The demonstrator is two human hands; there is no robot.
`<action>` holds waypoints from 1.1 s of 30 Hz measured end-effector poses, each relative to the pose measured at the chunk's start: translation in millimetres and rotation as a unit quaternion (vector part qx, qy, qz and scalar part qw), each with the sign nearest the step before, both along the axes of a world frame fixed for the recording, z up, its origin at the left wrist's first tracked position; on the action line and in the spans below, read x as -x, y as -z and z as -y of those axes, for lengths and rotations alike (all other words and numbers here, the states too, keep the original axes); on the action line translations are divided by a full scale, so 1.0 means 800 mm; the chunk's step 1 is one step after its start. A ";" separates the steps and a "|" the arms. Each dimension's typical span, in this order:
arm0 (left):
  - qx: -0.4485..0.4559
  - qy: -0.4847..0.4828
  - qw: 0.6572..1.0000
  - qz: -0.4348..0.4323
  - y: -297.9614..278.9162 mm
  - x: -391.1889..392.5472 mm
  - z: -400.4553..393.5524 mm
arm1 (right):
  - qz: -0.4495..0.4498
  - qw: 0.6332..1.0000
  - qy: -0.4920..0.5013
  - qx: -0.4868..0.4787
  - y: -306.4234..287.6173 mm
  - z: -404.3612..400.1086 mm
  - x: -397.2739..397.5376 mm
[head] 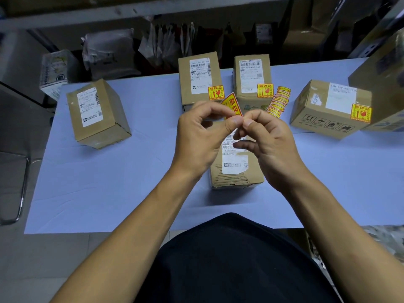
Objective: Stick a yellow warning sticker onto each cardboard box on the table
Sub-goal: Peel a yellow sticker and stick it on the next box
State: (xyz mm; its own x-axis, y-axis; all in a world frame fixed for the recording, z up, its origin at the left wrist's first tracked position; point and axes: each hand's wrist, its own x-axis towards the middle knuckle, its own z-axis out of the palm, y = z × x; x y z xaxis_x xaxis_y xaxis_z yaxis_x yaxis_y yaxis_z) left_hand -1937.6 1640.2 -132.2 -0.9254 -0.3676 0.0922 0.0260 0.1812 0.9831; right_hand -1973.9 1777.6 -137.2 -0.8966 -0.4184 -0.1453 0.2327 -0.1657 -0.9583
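Hands [202,136] [265,141] pinching yellow sticker [232,105], above box [235,169]

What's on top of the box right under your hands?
The near box shows a white shipping label and torn tape on top. No yellow sticker shows, but the left hand and right hand, pinching a sticker, cover its far part.

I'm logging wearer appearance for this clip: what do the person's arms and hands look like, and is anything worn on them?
Both forearms are bare right up to the bottom edge of the picture, with no sleeves in view. The left hand and right hand wear no gloves, and no rings, watch or wristband show. The nails are short. A dark garment covers the torso.
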 end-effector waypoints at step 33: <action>-0.276 -0.109 0.922 0.250 0.069 0.033 0.001 | 0.112 0.933 0.134 -0.316 0.147 -0.091 0.050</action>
